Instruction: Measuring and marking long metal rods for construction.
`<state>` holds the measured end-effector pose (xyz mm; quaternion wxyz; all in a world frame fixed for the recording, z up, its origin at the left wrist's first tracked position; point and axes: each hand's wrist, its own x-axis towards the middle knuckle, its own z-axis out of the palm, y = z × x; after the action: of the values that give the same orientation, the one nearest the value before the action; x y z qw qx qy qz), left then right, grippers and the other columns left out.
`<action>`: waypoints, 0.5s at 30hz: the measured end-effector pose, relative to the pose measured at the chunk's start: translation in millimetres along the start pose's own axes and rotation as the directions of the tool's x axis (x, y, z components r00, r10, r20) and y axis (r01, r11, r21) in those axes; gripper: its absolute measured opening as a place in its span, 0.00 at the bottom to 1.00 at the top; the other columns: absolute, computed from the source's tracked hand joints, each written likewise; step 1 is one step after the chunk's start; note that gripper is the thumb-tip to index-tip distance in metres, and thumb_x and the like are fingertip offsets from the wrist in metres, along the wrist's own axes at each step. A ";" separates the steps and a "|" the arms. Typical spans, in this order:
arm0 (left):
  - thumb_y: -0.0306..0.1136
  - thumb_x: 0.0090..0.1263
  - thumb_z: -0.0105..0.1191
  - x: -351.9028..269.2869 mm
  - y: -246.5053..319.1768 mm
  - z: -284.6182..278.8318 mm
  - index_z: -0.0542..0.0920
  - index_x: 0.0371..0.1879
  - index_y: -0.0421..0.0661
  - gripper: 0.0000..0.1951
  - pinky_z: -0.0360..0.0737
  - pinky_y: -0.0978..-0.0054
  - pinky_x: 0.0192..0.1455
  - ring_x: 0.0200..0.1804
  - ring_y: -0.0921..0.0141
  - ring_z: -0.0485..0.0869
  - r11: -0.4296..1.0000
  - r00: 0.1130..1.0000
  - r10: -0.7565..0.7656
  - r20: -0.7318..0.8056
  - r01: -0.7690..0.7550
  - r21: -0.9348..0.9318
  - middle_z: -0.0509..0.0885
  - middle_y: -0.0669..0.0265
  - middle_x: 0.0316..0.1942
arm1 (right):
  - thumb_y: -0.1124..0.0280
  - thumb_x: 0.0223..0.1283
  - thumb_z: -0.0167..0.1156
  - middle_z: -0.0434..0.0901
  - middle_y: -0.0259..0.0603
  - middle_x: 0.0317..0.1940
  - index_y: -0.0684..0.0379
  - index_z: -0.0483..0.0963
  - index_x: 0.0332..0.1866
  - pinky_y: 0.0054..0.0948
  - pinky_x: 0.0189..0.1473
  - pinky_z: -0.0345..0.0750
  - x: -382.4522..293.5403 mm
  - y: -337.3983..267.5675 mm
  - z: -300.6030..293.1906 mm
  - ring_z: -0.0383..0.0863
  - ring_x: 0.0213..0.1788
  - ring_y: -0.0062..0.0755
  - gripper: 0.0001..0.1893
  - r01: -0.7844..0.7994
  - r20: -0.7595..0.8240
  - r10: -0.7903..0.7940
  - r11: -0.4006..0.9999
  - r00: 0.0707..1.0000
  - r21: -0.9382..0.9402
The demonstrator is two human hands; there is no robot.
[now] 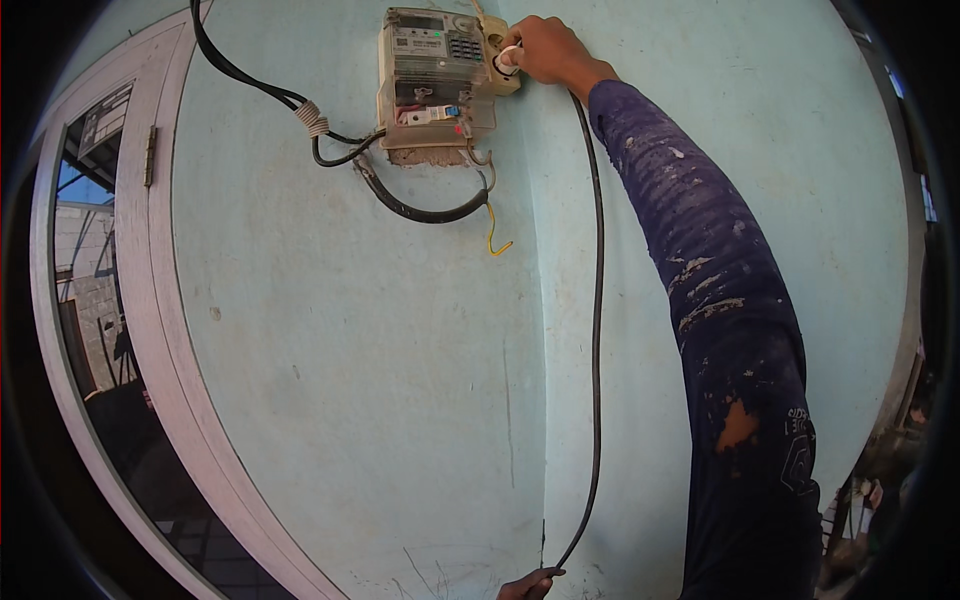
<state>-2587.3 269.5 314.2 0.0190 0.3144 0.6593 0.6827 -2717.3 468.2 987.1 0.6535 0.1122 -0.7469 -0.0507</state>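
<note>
Up at the wall, my right hand (551, 49) grips a white plug (508, 60) at the lower opening of a cream double wall socket (496, 34). Whether the plug is fully seated cannot be told, since my fingers cover part of it. A black cable (598, 300) hangs from below that hand in a long curve. Its lower stretch runs into my left hand (531, 585), which pinches it at the bottom edge of the picture. Directly left of the socket is an electricity meter (435, 52) with a keypad, a clear cover and a blue-levered circuit breaker (435, 114).
Twin black supply cables (255, 79), bound with cord, enter the meter's left side. Below it loops a thick black conduit (427, 214), with a bare-hanging yellow wire (492, 232) at its end. A white-framed door or window (150, 300) stands left. The pale green wall (360, 375) forms a corner.
</note>
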 end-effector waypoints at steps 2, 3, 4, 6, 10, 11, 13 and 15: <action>0.54 0.77 0.47 1.0 0.7 -2.8 0.83 0.48 0.42 0.24 0.57 0.74 0.24 0.22 0.80 0.59 1.000 1.000 0.001 -0.008 -0.001 0.000 0.63 0.77 0.17 | 0.61 0.58 0.67 0.85 0.51 0.40 0.56 0.84 0.46 0.43 0.51 0.80 3.3 0.5 1.4 0.85 0.45 0.48 0.14 -0.004 0.011 0.004 1.000 1.000 0.003; 0.54 0.77 0.48 1.4 0.9 -3.9 0.83 0.48 0.42 0.24 0.57 0.75 0.24 0.22 0.80 0.59 1.000 1.000 0.003 -0.013 -0.003 0.000 0.63 0.77 0.17 | 0.62 0.58 0.67 0.86 0.49 0.37 0.56 0.85 0.43 0.42 0.48 0.79 4.5 0.9 2.7 0.85 0.41 0.46 0.12 -0.011 0.022 0.011 1.000 1.000 0.004; 0.54 0.77 0.48 1.8 -0.5 -4.3 0.83 0.48 0.42 0.24 0.57 0.75 0.24 0.22 0.80 0.59 1.000 1.000 0.002 -0.013 -0.002 -0.001 0.63 0.77 0.17 | 0.62 0.58 0.67 0.86 0.49 0.37 0.56 0.85 0.43 0.42 0.48 0.79 4.8 2.5 7.1 0.85 0.41 0.46 0.12 -0.011 0.023 0.011 1.000 1.000 0.004; 0.55 0.76 0.48 2.6 -4.5 -4.9 0.83 0.48 0.43 0.25 0.56 0.75 0.24 0.23 0.81 0.59 0.999 0.999 -0.044 0.015 0.045 -0.014 0.62 0.78 0.17 | 0.62 0.58 0.67 0.86 0.49 0.37 0.58 0.84 0.43 0.41 0.48 0.79 3.1 6.4 17.2 0.85 0.40 0.46 0.13 0.115 -0.132 -0.114 0.993 0.985 -0.004; 0.53 0.77 0.48 5.7 -1.5 -3.6 0.83 0.49 0.43 0.23 0.56 0.76 0.25 0.23 0.81 0.58 0.998 0.999 -0.042 0.010 0.043 -0.035 0.61 0.79 0.18 | 0.63 0.58 0.67 0.86 0.49 0.37 0.58 0.84 0.44 0.40 0.48 0.79 -1.6 11.1 19.9 0.85 0.40 0.45 0.13 0.231 -0.182 -0.225 0.973 0.957 0.015; 0.52 0.77 0.48 6.5 -3.4 -2.7 0.83 0.49 0.43 0.22 0.55 0.77 0.25 0.23 0.81 0.58 0.998 0.998 -0.053 0.014 0.054 -0.032 0.60 0.79 0.18 | 0.63 0.58 0.67 0.86 0.51 0.38 0.57 0.84 0.46 0.41 0.50 0.80 -1.1 10.4 19.2 0.85 0.42 0.48 0.14 0.156 -0.162 -0.145 0.986 0.976 0.053; 0.51 0.77 0.48 7.4 -7.1 -0.6 0.83 0.49 0.43 0.22 0.55 0.77 0.25 0.23 0.81 0.58 0.998 0.998 -0.064 0.019 0.065 -0.027 0.60 0.80 0.18 | 0.62 0.58 0.67 0.85 0.53 0.39 0.56 0.83 0.48 0.43 0.52 0.80 0.7 13.3 18.3 0.85 0.44 0.50 0.15 0.076 -0.140 -0.063 0.993 0.988 0.090; 0.50 0.77 0.49 7.4 -10.2 1.6 0.83 0.49 0.44 0.20 0.55 0.77 0.25 0.23 0.81 0.58 0.997 0.997 -0.077 0.009 0.077 0.007 0.60 0.79 0.18 | 0.63 0.58 0.67 0.85 0.54 0.40 0.56 0.83 0.48 0.43 0.52 0.80 5.9 20.3 15.9 0.85 0.45 0.51 0.15 0.165 -0.102 -0.155 0.982 0.983 0.091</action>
<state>-2596.4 275.5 307.7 0.0474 0.2918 0.6732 0.6778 -2735.7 485.4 995.1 0.6755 0.2066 -0.7053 -0.0605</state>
